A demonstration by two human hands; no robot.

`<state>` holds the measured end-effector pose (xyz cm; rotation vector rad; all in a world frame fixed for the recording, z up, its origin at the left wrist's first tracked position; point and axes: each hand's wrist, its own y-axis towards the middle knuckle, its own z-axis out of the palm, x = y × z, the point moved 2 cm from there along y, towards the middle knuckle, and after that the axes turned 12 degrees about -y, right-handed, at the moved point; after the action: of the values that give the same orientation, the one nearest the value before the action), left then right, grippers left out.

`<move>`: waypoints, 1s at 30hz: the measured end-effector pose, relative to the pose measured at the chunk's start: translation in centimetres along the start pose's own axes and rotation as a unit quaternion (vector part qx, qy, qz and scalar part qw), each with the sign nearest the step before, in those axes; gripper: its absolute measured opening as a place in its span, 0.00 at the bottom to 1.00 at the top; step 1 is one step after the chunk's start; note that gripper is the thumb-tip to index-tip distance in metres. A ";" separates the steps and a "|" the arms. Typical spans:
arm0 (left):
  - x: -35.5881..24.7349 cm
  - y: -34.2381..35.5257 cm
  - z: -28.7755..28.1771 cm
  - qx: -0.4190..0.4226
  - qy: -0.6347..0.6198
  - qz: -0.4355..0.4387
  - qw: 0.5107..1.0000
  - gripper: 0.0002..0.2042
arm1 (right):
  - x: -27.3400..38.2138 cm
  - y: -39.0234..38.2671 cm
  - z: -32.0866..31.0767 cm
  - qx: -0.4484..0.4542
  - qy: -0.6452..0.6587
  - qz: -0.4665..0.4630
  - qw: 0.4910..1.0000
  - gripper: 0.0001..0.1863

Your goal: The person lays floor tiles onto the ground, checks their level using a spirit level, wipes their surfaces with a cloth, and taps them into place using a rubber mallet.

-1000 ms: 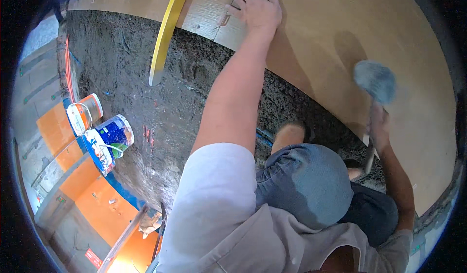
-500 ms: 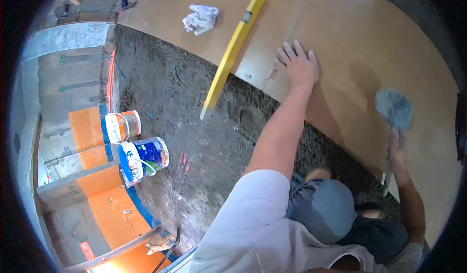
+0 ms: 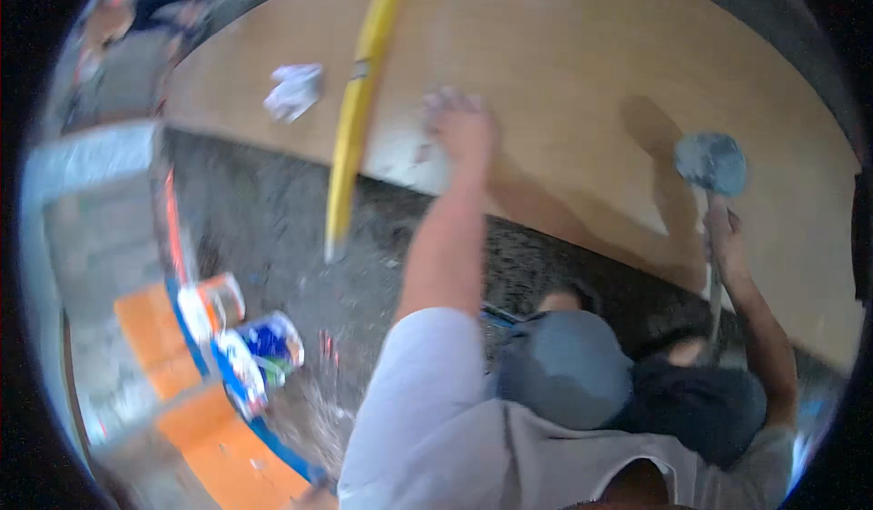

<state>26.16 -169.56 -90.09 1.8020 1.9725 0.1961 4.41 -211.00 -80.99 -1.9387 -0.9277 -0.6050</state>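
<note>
The view has swung, but the work seems unchanged: the left hand (image 3: 466,133) rests open and empty on tan tile (image 3: 564,83), right of a yellow spirit level (image 3: 352,124); farther right, the right hand (image 3: 725,235) grips a mallet (image 3: 711,164) above the tile.

The left arm (image 3: 445,251) reaches out ahead, almost straight. The left hand (image 3: 466,137) lies flat at its end, palm down, with its fingers (image 3: 452,103) a bit blurry. The right arm (image 3: 773,351) is out to the side and bent. The right hand (image 3: 726,237) is curled in a grip. The 2 hands are well apart. Between the arms are 2 bent knees (image 3: 566,374).
</note>
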 end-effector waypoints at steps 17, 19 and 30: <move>-25.3 -12.8 -3.1 0.292 -0.164 0.544 0.769 0.28 | -6.0 -3.8 -8.3 -0.175 0.220 0.133 0.950 0.33; -25.9 -12.9 -4.4 0.288 -0.180 0.502 0.796 0.28 | -7.8 -4.0 -10.3 -0.235 0.236 0.181 0.925 0.33; -25.5 -13.1 -2.6 0.274 -0.162 0.550 0.772 0.29 | -15.1 -5.5 -17.0 -0.252 0.297 0.244 0.888 0.28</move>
<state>14.21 -195.57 -87.08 2.9239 0.5275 -0.3636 -9.94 -229.45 -80.46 -2.1163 0.1298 -1.1180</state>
